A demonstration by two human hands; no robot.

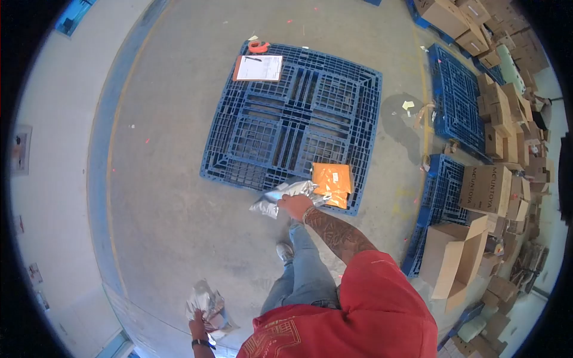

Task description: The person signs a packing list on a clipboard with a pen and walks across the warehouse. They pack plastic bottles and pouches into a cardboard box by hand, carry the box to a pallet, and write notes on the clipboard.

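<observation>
My right hand [295,206] is closed on a silver foil bag [267,203], just off the near edge of a blue plastic pallet [290,117]. Beside that bag, on the pallet's near right corner, lies an orange package [332,182] with a small white label. Low at the left, my left hand [199,329] grips another silver foil bag [206,301], held out from my body above the floor. What the foil bags contain cannot be seen. A clipboard [258,68] with paper and a pen rests at the pallet's far left corner, next to a red-orange tape dispenser [258,46].
Along the right stand more blue pallets [456,95] and many cardboard boxes, among them an open box [444,262] and a printed box [486,188]. Scraps of paper [408,105] lie on the concrete floor [173,119]. A white wall [65,137] runs along the left.
</observation>
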